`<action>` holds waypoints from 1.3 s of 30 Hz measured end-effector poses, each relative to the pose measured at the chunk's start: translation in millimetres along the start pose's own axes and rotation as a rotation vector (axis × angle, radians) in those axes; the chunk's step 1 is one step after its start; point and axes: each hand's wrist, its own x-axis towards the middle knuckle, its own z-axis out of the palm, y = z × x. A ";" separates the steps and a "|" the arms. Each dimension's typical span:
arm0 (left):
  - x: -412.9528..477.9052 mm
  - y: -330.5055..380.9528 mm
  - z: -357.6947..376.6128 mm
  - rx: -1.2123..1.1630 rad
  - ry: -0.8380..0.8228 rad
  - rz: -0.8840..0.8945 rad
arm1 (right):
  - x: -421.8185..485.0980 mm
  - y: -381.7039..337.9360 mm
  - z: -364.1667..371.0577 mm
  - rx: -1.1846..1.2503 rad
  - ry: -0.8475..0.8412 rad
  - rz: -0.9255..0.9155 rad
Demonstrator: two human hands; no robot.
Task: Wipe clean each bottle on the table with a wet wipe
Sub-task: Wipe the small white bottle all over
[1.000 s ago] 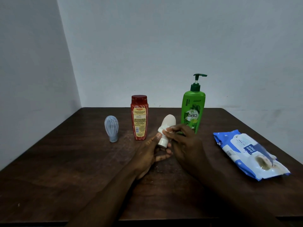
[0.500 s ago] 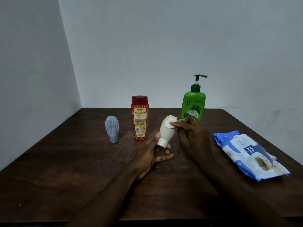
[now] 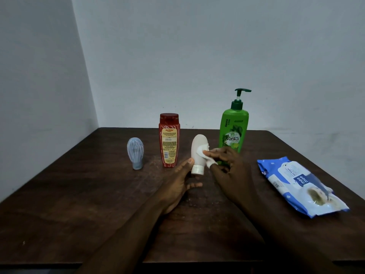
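Note:
My left hand (image 3: 177, 184) grips a small white bottle (image 3: 197, 149) by its cap end, cap down, held just above the dark wooden table (image 3: 79, 204). My right hand (image 3: 229, 167) presses a crumpled white wet wipe (image 3: 205, 153) against the bottle's right side. Behind stand a red bottle (image 3: 169, 140) and a green pump bottle (image 3: 234, 129), both upright. A small pale blue bottle (image 3: 135, 152) stands cap down at the left.
A blue and white pack of wet wipes (image 3: 300, 184) lies flat at the right of the table. Pale walls meet in a corner behind the table.
My right hand has slid the wipe from the bottle's top down to its middle. The white bottle has turned more upright in my left hand.

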 end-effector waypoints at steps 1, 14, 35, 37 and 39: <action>-0.1 -0.2 -0.4 0.016 0.000 0.005 | -3.8 -1.2 -0.8 -0.016 -0.028 -0.017; -6.7 3.5 -2.1 0.087 0.001 0.042 | -32.3 -12.9 5.3 -0.275 -0.159 -0.250; 1.8 3.5 -5.1 -0.252 0.009 -0.042 | -22.5 -10.5 2.7 -0.173 -0.028 -0.144; 3.4 2.3 -5.8 -0.260 0.001 -0.054 | -21.2 -11.1 1.9 -0.101 0.001 -0.061; 4.9 2.0 -6.0 -0.258 -0.016 -0.059 | -18.2 -11.0 1.2 0.017 0.043 0.061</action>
